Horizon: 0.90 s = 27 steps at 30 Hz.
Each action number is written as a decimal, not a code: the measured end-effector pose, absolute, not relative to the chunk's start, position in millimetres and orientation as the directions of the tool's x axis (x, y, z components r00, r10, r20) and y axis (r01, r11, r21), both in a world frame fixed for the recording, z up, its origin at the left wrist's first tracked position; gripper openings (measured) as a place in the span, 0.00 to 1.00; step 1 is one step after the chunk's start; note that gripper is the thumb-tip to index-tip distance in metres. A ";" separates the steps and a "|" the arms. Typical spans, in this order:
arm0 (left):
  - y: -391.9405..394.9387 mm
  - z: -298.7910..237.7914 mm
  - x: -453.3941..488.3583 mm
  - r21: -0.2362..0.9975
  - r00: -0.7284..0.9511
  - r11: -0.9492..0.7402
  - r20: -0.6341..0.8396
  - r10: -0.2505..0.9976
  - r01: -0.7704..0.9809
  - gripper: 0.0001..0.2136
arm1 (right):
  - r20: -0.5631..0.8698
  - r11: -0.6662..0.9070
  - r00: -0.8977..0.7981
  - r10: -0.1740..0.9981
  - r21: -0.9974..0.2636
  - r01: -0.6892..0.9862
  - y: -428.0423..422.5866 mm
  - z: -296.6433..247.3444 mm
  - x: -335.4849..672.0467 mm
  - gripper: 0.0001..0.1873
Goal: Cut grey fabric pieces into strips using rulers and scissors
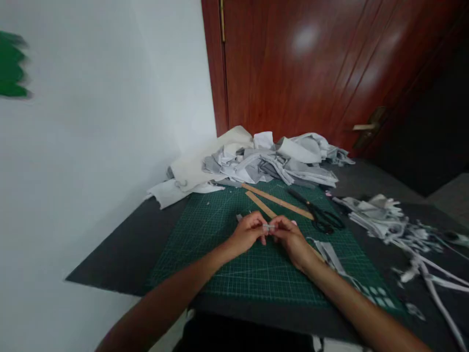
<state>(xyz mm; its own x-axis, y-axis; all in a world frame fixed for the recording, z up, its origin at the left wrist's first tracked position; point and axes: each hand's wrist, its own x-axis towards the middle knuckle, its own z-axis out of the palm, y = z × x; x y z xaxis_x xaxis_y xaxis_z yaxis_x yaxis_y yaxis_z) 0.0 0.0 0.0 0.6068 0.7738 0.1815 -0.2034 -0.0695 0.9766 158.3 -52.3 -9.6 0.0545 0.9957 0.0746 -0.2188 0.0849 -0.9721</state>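
Observation:
My left hand (248, 231) and my right hand (289, 236) meet over the middle of a green cutting mat (220, 254). Both pinch a small pale strip of fabric (269, 227) between their fingertips, just above the mat. Two wooden rulers (278, 201) lie on the mat right behind my hands. Black scissors (320, 215) rest on the mat beyond and to the right of my right hand. A few grey fabric strips (330, 254) lie beside my right forearm.
A heap of grey and white fabric pieces (256, 159) is piled at the back of the dark table (120, 254). More cut strips (395, 225) are scattered on the right. A white wall stands to the left, a red-brown door (311, 63) behind.

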 end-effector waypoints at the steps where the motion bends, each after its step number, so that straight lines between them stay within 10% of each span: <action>1: -0.2 0.1 -0.8 0.980 0.615 -0.061 0.169 0.770 -0.192 0.16 | 0.076 0.088 0.062 0.995 -0.974 -0.210 -52.1 -10.3 158.5 0.04; 27: 0.4 -1.3 -0.1 0.978 0.620 0.018 0.118 0.776 -0.208 0.15 | 0.220 0.220 0.021 0.975 -0.976 0.005 -55.7 -4.9 161.3 0.03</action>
